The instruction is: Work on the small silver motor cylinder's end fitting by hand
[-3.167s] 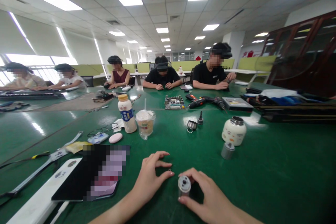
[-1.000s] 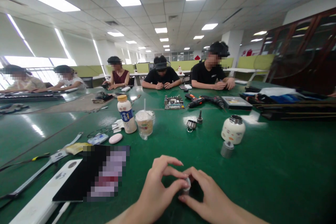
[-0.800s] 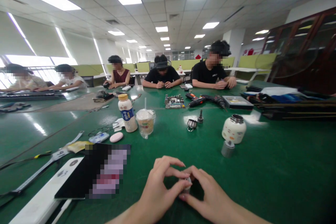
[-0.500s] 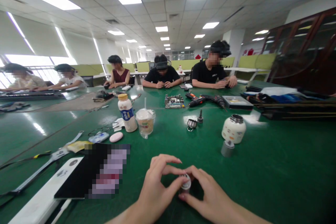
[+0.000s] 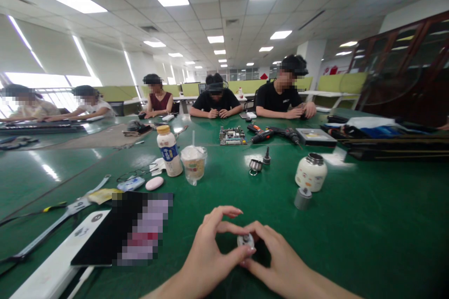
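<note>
Both my hands meet low in the middle of the view over the green table (image 5: 368,224). My right hand (image 5: 280,266) curls round a small silver cylindrical part (image 5: 245,241) and steadies it on the table. My left hand (image 5: 210,254) pinches the top of that same part with thumb and forefinger, the other fingers arched above. Most of the part is hidden by my fingers. Further back to the right stand a white round jar (image 5: 311,173) with an open metal mouth and a small grey cap (image 5: 302,198).
A blurred dark tablet (image 5: 129,229) lies at my left beside a white bar (image 5: 52,266). A milk bottle (image 5: 169,151), a plastic drink cup (image 5: 193,163), a circuit board (image 5: 233,136) and a power drill (image 5: 270,134) stand further off. Several people sit along the far side.
Earlier my left hand lay apart beside a tiny piece while my right held the cylinder. Now my left fingers have closed onto the cylinder's top; over the last second both hands barely shift.
</note>
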Demonstrator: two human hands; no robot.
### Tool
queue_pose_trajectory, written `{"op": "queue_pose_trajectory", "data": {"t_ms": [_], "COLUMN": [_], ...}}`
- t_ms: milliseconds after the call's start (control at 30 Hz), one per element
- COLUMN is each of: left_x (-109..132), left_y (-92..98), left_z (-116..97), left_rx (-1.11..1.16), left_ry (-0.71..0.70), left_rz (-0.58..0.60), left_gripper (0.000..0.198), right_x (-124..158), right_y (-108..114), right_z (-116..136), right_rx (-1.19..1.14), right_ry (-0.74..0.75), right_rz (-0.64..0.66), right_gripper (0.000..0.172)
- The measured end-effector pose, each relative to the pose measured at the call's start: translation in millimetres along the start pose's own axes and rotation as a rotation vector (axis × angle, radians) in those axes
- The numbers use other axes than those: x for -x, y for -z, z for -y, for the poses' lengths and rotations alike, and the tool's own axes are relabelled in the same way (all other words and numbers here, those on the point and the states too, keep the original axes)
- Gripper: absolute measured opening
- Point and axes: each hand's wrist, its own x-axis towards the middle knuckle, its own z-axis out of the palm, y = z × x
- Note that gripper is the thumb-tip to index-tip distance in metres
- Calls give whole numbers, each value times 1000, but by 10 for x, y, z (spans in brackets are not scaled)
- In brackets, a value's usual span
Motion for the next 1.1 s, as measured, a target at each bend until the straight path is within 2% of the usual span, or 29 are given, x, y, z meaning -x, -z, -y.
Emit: {"op": "queue_pose_trajectory", "data": {"t_ms": [233, 367, 500, 633, 800, 900, 967, 1100], "left_x": [34, 65, 63, 37, -17, -60, -83, -99], "left_y": [-13, -14, -30, -61, -24, 56, 107, 148], "left_z": [-23, -34, -36, -73, -116, -10, 125, 412], "left_rx": [108, 79, 69, 26, 58, 22, -25, -89], "left_ry": [92, 87, 98, 61, 34, 2, 4, 82], "left_rz": [-110, -78, -28, -66, -153, -224, -241, -155], "left_gripper": [47, 52, 40, 17, 9, 8, 15, 31], "right_x": [2, 6, 5, 0, 0, -24, -51, -87], "right_y": [11, -25, -33, -15, -42, -53, -48, -30], "right_z": [17, -25, -34, -11, -63, -99, -104, -93], "right_rx": [-27, -11, 12, 0, 35, 67, 75, 85], "right_ry": [17, 26, 3, 15, 19, 7, -2, -24], "right_rz": [-1, -9, -11, 0, -2, 12, 28, 56], "right_gripper": [25, 22, 21, 24, 26, 30, 31, 32]}}
